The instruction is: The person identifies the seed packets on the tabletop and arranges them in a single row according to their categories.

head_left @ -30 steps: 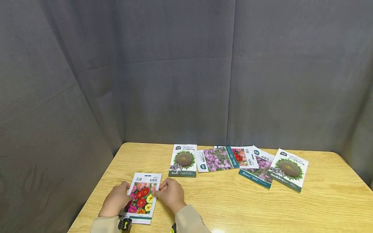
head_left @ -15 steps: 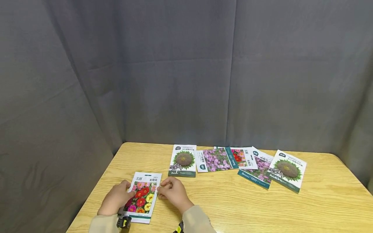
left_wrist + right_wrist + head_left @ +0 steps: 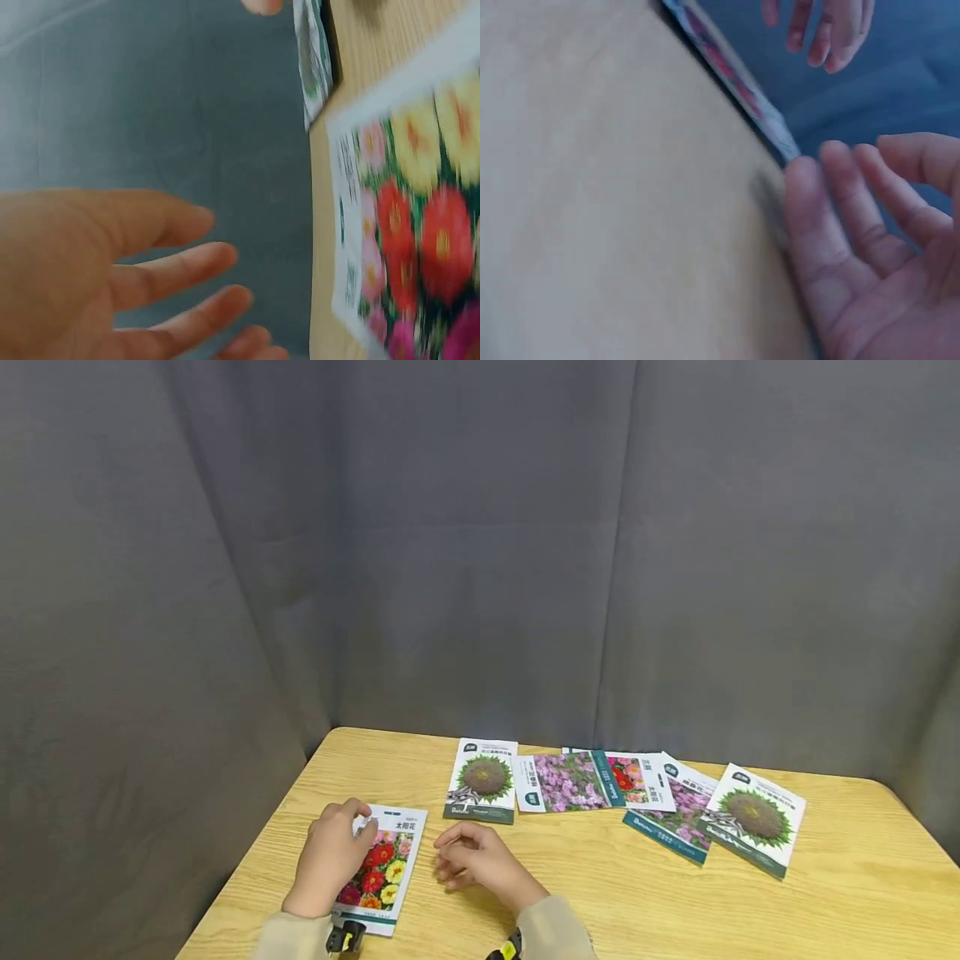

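Observation:
A seed packet with red, yellow and pink flowers (image 3: 385, 870) lies on the table at the front left, its white top edge toward the back. My left hand (image 3: 330, 856) hovers over the packet's left side, hiding part of it; in the left wrist view its fingers (image 3: 187, 262) are spread and hold nothing, apart from the packet. To the right of the packet my right hand (image 3: 483, 864) is off its edge, low over the wood. Its relaxed fingers (image 3: 810, 202) hold nothing in the right wrist view.
Toward the back lie a sunflower seed packet (image 3: 481, 781), a purple-flower packet (image 3: 566, 782) overlapping a red-flower packet (image 3: 645, 781), a second purple-flower packet (image 3: 678, 810) and another sunflower packet (image 3: 755, 818). A grey curtain (image 3: 480, 552) stands behind the wooden table (image 3: 600, 893).
Both hands have come off the flower packet: the left has lifted up over it, and the right has drawn away to the right. The head view has shifted slightly.

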`<action>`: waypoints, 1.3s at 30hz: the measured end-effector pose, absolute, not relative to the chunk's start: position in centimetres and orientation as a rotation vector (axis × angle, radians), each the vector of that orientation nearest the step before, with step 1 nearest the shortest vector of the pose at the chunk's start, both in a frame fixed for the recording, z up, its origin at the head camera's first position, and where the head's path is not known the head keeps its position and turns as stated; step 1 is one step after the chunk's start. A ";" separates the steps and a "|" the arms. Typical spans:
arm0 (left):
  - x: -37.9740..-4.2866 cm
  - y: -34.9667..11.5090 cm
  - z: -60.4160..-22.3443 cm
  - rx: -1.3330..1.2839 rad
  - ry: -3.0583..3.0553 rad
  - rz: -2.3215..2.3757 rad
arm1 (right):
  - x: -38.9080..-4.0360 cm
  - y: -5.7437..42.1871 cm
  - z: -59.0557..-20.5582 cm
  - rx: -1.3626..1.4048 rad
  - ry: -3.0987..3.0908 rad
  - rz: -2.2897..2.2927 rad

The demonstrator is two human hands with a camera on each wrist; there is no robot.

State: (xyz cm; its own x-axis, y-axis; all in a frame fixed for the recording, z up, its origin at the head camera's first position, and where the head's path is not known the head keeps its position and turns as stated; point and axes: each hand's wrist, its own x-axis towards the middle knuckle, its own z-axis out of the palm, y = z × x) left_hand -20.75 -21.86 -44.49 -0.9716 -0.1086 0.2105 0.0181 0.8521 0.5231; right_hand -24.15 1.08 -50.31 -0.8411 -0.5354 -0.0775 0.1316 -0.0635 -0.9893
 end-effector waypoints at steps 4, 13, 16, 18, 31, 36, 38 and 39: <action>-20.4 -20.5 -44.2 -0.014 -2.693 -0.902 | -24.2 3.8 -49.5 -0.480 1.842 -1.881; -20.3 -17.7 -44.3 -0.150 -2.618 -1.051 | -24.1 10.1 -47.7 -0.579 2.246 -1.668; -20.8 -15.9 -45.0 -0.237 -2.650 -1.074 | -24.4 11.3 -47.5 -0.561 2.335 -1.673; -21.3 -14.4 -45.4 -0.292 -2.664 -1.094 | -24.5 12.1 -47.4 -0.528 2.386 -1.688; -23.4 -5.2 -47.9 -0.517 -2.723 -1.160 | -25.1 16.7 -47.0 -0.142 2.665 -1.752; -23.9 -2.8 -48.1 -0.554 -2.764 -1.186 | -25.9 17.9 -47.2 -0.027 2.763 -1.709; -24.2 -2.0 -48.2 -0.574 -2.785 -1.164 | -26.2 18.4 -47.4 0.017 2.818 -1.673; -24.3 -1.7 -48.3 -0.585 -2.792 -1.146 | -26.3 18.7 -47.5 0.032 2.854 -1.641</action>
